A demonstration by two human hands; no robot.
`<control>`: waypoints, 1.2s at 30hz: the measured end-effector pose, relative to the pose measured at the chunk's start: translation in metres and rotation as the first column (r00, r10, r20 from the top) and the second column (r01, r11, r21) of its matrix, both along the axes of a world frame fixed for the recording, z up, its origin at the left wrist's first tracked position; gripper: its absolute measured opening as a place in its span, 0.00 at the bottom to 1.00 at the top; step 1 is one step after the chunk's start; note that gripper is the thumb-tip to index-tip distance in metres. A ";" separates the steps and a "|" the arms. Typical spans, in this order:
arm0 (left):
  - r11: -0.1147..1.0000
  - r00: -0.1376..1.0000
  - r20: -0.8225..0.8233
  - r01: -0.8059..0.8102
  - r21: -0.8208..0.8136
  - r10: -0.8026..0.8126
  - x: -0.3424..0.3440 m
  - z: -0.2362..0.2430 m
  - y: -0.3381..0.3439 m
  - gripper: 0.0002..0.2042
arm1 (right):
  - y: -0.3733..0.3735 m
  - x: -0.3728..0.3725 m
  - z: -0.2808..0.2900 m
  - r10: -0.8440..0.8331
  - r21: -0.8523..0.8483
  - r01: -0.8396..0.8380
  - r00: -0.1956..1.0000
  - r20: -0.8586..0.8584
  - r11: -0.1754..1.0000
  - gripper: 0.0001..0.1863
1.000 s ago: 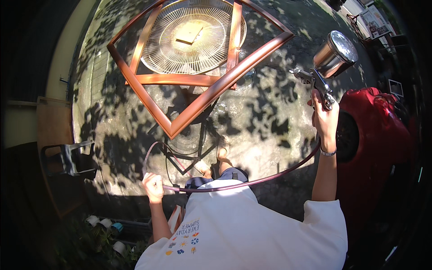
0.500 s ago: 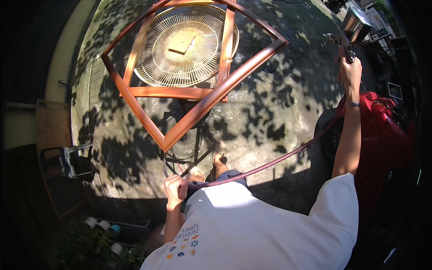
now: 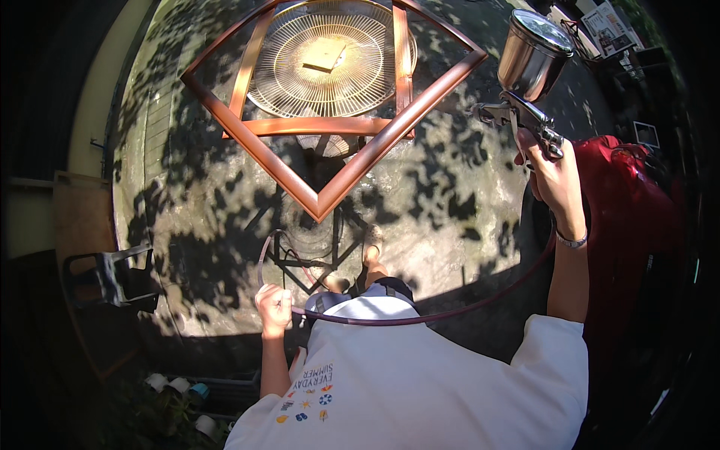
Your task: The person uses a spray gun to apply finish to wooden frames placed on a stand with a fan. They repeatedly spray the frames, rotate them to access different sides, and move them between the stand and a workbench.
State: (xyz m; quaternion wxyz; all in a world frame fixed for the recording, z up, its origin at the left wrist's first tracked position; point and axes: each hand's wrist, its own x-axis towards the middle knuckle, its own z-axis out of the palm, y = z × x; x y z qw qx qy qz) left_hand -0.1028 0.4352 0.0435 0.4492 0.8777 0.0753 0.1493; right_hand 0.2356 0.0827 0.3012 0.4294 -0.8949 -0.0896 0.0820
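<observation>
My right hand (image 3: 555,176) is closed round the grip of a spray gun (image 3: 525,116), held up at the right. A shiny metal cup (image 3: 531,64) sits on top of the gun. Near my waist, my left hand (image 3: 274,306) is closed on a dark red hose (image 3: 420,319), which sags across my front toward the right. Ahead of me a reddish-brown wooden frame (image 3: 360,166) lies turned cornerwise, one corner toward me. It rests on a second wooden frame (image 3: 311,126) over a round wire fan grille (image 3: 300,79). A small flat block (image 3: 325,55) lies on the grille.
A red cover (image 3: 622,195) drapes over something at my right. To the left stand a dark plastic stool (image 3: 112,277) and a brown board (image 3: 84,214). Potted plants (image 3: 150,412) sit at the lower left. Below the frame a dark metal stand (image 3: 334,244) meets the shadow-dappled concrete.
My right hand has brought the spray gun closer and to the left. My left hand has shifted slightly left with the hose, which hangs lower. The frames appear further turned and shifted in view.
</observation>
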 end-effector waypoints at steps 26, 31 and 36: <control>0.992 0.996 -0.003 -0.094 0.085 0.094 -0.058 0.004 0.094 0.13 | -0.002 -0.171 -0.089 0.002 0.099 -0.012 0.996 0.095 0.995 0.09; 0.982 0.996 -0.042 -0.070 0.174 0.078 -0.035 0.021 0.060 0.14 | -0.046 -0.073 -0.120 -0.255 0.349 0.219 0.965 0.060 0.911 0.11; 0.980 0.988 -0.089 -0.113 0.163 0.129 -0.012 0.027 0.024 0.16 | -0.082 0.040 -0.141 -0.372 0.408 0.300 0.922 0.108 0.862 0.15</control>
